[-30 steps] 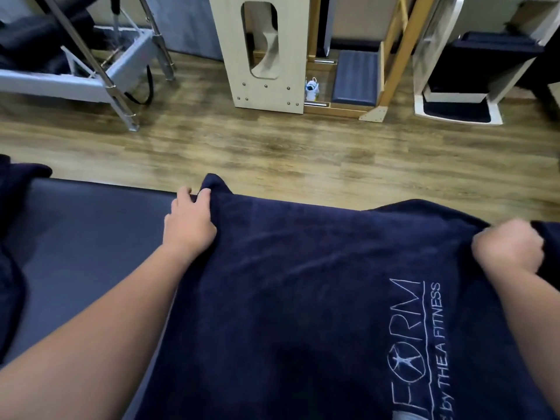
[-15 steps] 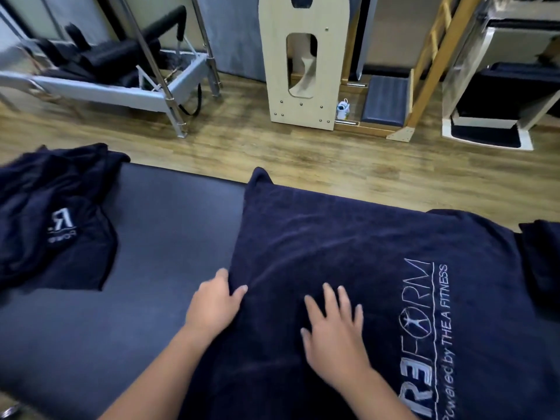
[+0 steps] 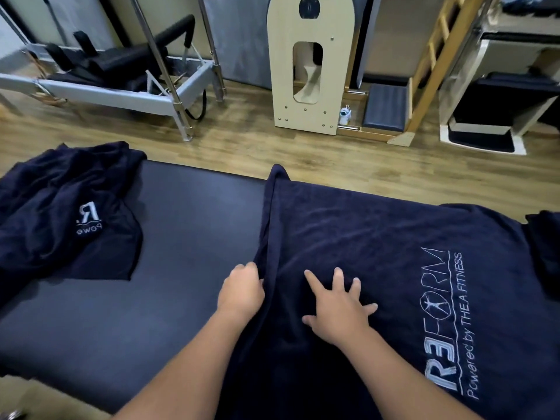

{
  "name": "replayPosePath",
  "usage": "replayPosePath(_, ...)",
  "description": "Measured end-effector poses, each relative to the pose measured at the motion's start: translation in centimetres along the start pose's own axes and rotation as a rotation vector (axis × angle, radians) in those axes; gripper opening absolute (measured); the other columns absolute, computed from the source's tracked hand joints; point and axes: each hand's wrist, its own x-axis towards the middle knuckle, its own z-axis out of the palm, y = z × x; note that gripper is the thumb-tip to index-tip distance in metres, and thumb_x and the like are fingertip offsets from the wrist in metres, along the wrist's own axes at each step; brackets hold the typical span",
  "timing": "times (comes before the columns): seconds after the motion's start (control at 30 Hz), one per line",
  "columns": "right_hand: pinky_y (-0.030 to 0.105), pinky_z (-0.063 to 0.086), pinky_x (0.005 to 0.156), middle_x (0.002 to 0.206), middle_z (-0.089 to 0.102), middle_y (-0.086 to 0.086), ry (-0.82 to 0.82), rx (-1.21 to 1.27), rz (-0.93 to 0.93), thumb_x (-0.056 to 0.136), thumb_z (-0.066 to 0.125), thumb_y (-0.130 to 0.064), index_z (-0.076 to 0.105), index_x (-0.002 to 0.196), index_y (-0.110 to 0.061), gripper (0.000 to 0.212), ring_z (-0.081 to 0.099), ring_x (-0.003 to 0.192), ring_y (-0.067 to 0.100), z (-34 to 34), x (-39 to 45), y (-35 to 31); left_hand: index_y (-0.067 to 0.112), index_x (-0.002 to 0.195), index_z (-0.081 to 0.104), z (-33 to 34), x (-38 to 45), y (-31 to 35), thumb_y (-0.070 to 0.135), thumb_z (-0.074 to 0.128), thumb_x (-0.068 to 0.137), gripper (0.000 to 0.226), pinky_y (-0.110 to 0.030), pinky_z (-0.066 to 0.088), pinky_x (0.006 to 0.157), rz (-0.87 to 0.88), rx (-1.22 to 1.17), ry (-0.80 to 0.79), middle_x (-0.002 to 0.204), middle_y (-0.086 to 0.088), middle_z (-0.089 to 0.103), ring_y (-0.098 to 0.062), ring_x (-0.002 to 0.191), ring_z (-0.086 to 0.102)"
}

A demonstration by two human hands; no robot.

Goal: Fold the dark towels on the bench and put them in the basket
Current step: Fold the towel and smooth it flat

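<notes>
A dark navy towel (image 3: 378, 247) with white lettering lies spread over the right half of the dark padded bench (image 3: 169, 259). At its left edge, my left hand (image 3: 241, 292) grips the hem with curled fingers. Flat on the cloth just to the right, my right hand (image 3: 341, 304) presses down with fingers spread. A second dark towel (image 3: 69, 213) lies crumpled at the bench's left end. A further piece of dark cloth (image 3: 545, 247) shows at the right edge. No basket is in view.
Beyond the bench is wood floor (image 3: 303, 159). A metal-framed exercise machine (image 3: 121, 86) stands back left, a pale wooden unit (image 3: 306, 80) in the middle back, and a wooden ladder frame (image 3: 430, 71) and white box (image 3: 491, 116) at the back right.
Both hands left the towel's far corners and came back near me. The left hand now grips the left hem, which has lifted into a fold; the right hand spreads flat on the cloth.
</notes>
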Motion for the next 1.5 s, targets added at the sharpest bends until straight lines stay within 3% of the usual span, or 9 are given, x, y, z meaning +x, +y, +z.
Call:
replayPosePath(0.23, 0.078, 0.021, 0.106, 0.164, -0.015, 0.008, -0.067, 0.020, 0.123, 0.086, 0.076, -0.045, -0.002, 0.148, -0.060, 0.101, -0.009, 0.149, 0.050, -0.8, 1.1, -1.9, 0.012, 0.090, 0.043, -0.6, 1.2, -0.3, -0.002, 0.045, 0.083, 0.016, -0.037, 0.043, 0.069, 0.176, 0.183, -0.128, 0.100, -0.006, 0.050, -0.034, 0.091, 0.060)
replayPosePath(0.43, 0.075, 0.023, 0.108, 0.165, -0.016, 0.005, -0.072, 0.030, 0.188, 0.085, 0.078, -0.039, -0.001, 0.146, -0.061, 0.103, -0.009, 0.150, 0.047, -1.1, 0.8, -2.8, 0.005, 0.108, 0.054, -4.5, 4.2, -7.6, 0.012, 0.049, 0.090, 0.020, -0.041, 0.049, 0.085, -0.129, 0.015, -0.048, 0.121, -0.020, 0.061, -0.041, 0.107, 0.061)
replayPosePath(0.57, 0.073, 0.021, 0.110, 0.164, -0.016, 0.008, -0.076, 0.003, 0.227, 0.086, 0.076, -0.030, -0.003, 0.146, -0.059, 0.103, -0.007, 0.150, 0.049, -1.1, 0.9, -3.9, 0.011, 0.095, 0.049, -5.2, 5.0, -8.8, 0.016, 0.051, 0.089, 0.008, -0.038, 0.050, 0.082, -0.076, -0.003, -0.106, 0.112, -0.013, 0.061, -0.038, 0.102, 0.060)
replayPosePath(0.73, 0.072, 0.018, 0.111, 0.164, -0.018, 0.010, -0.090, -0.012, 0.258, 0.087, 0.071, -0.022, -0.007, 0.146, -0.057, 0.104, -0.010, 0.150, 0.049, -0.8, 1.1, -4.3, 0.015, 0.118, 0.054, -4.7, 7.0, -5.9, 0.028, 0.054, 0.097, 0.025, -0.040, 0.048, 0.085, 0.144, -0.118, -0.021, 0.115, -0.009, 0.057, -0.034, 0.106, 0.057)
replayPosePath(1.0, 0.064, 0.024, 0.113, 0.163, -0.004, 0.013, -0.008, -0.032, 0.159, 0.084, 0.066, -0.027, 0.035, 0.136, -0.029, 0.060, -0.007, 0.151, 0.043, -3.2, 3.2, -5.8, 0.015, 0.075, 0.052, -5.2, 10.2, -4.2, 0.025, 0.064, 0.081, 0.017, -0.031, 0.042, 0.063, 0.196, -0.252, -0.043, 0.085, 0.001, 0.056, -0.021, 0.079, 0.056)
replayPosePath(1.1, 0.057, 0.033, 0.111, 0.163, 0.009, 0.005, 0.188, 0.051, 0.021, 0.091, 0.062, -0.035, 0.041, 0.137, -0.026, 0.051, 0.009, 0.151, 0.031, -4.6, 6.0, -6.7, 0.022, 0.086, 0.062, -5.5, 13.1, -2.7, 0.021, 0.054, 0.095, 0.012, -0.030, 0.045, 0.066, 0.147, -0.578, -0.103, 0.084, -0.001, 0.067, -0.020, 0.074, 0.058)
replayPosePath(1.2, 0.066, 0.025, 0.113, 0.166, -0.012, 0.000, 0.144, 0.115, 0.082, 0.096, 0.061, -0.042, 0.014, 0.152, -0.042, 0.073, -0.004, 0.153, 0.037, -5.1, 8.8, -7.3, 0.024, 0.110, 0.064, -5.4, 15.5, -1.4, 0.007, 0.037, 0.097, 0.034, -0.028, 0.044, 0.048, 0.109, -0.699, -0.211, 0.078, -0.004, 0.065, -0.020, 0.050, 0.053)
replayPosePath(1.3, 0.070, 0.026, 0.109, 0.165, -0.019, -0.002, 0.030, 0.087, 0.142, 0.093, 0.065, -0.048, 0.000, 0.150, -0.055, 0.087, -0.010, 0.153, 0.040, -5.4, 10.2, -7.3, 0.021, 0.102, 0.065, -5.5, 16.4, 0.3, 0.007, 0.045, 0.094, 0.026, -0.027, 0.045, 0.040, 0.170, -0.544, -0.187, 0.072, 0.001, 0.064, -0.021, 0.043, 0.055)
replayPosePath(1.5, 0.065, 0.039, 0.102, 0.166, -0.012, -0.001, 0.016, 0.036, 0.152, 0.086, 0.073, -0.053, 0.001, 0.147, -0.058, 0.095, -0.003, 0.152, 0.041, -6.0, 10.8, -7.4, 0.014, 0.090, 0.048, -4.3, 17.2, 2.6, 0.036, 0.060, 0.096, 0.026, -0.038, 0.045, 0.069, 0.204, 0.009, 0.035, 0.097, -0.006, 0.058, -0.034, 0.093, 0.060)
